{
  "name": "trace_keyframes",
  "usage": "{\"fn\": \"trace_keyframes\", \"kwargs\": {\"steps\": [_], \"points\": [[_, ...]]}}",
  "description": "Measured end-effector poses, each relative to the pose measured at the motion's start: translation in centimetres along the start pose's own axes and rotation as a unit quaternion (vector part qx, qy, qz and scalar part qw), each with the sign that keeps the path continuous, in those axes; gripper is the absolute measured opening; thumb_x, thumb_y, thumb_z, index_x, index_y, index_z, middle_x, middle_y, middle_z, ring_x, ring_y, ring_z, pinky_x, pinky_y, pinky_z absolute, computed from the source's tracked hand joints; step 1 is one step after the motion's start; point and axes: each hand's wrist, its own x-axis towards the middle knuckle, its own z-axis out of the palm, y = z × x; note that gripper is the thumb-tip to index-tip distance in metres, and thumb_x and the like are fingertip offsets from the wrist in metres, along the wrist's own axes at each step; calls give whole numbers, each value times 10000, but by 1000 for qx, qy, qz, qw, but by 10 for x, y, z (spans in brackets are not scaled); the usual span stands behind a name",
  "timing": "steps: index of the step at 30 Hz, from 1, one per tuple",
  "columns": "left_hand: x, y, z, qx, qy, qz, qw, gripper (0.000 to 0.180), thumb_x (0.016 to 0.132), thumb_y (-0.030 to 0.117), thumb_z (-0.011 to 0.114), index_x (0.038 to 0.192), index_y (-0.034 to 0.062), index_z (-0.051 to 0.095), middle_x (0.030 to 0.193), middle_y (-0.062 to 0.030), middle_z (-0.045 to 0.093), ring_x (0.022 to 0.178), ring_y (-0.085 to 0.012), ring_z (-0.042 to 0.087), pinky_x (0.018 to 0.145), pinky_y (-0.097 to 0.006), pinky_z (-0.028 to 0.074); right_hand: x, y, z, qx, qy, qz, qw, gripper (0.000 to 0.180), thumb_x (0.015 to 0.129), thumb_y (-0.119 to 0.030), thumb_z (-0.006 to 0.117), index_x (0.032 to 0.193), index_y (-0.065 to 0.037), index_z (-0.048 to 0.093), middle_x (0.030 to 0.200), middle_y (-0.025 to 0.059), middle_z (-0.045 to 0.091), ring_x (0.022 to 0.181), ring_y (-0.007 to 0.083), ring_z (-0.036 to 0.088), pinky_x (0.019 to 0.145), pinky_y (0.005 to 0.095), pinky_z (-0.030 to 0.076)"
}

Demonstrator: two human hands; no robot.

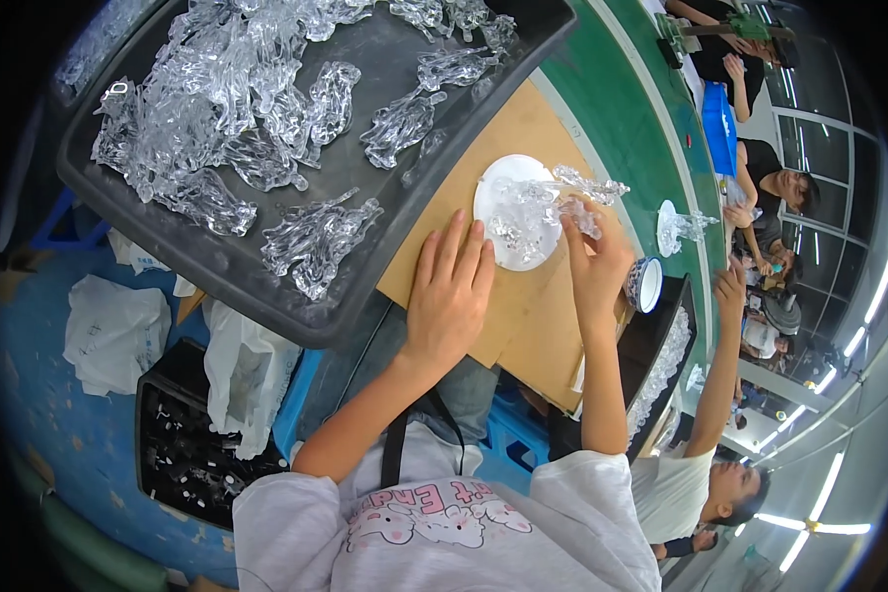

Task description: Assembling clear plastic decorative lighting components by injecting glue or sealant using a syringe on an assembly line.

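In the head view, the left hand (449, 306) was palm down over a sheet of brown cardboard (503, 331), its grip loosely spread and holding nothing, fingertips toward the far side. The right hand (602, 261) had its grip pinched, thumb and fingers together, on a clear plastic piece (584, 217) at the right edge of a white disc (515, 166). The disc sat on the cardboard, just beyond and to the right of the left hand, with more clear parts (518, 212) over it; whether the pinched piece was joined to those could not be told. To the left and far stood a large black tray (385, 64), heaped with clear pieces on its left and far sides, a few lying apart nearer. Right of the right hand was a blue-and-white bowl (645, 284), and farther right another white disc (666, 229) bearing a clear figure stood on the green desk (602, 118). On the near left, white plastic bags (118, 331) and a dark crate (183, 434) of small pieces were on the blue floor (44, 355). Co-workers sat along the right.
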Motion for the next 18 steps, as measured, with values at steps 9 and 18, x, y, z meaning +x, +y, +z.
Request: {"fn": "trace_keyframes", "kwargs": {"steps": [9,18], "points": [[0,-2,-1,-27,7,3,1000,301,767,72,577,1052,-24,582,1200,-140,506,1241,-342,354,977,-446,329,8,53,-7,308,-38,126,942,247,830,-89,624,1046,23,583,906,30,635,781,64,570,725,188,450],[1,-3,0,-27,4,4,1000,301,799,102,486,1055,-24,579,1213,-151,506,1244,-345,354,1028,-434,286,11,46,-11,252,-56,128,958,260,829,-102,632,1045,34,581,899,26,634,770,44,551,715,186,446]]}}
